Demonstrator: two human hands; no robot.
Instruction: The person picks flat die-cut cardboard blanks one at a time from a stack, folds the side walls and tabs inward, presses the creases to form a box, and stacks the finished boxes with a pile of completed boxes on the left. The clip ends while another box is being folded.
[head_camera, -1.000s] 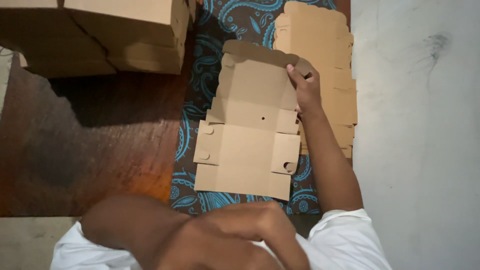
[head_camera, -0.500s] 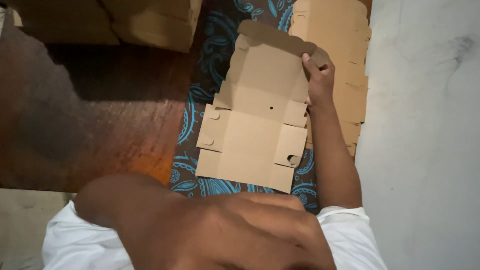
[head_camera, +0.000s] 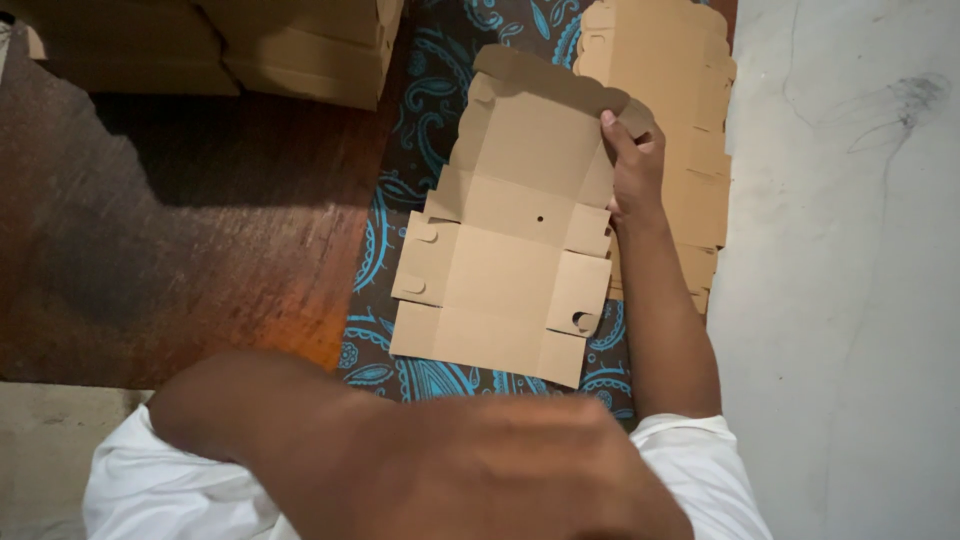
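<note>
Right hand (head_camera: 634, 168) pinches the far right edge of one flat box blank (head_camera: 512, 225) lying on the blue cloth (head_camera: 385, 215) left of one blank stack (head_camera: 680, 130), left hand (head_camera: 500, 470) blurred, grip can't tell; best keep the blank flat, fold along creases.
</note>
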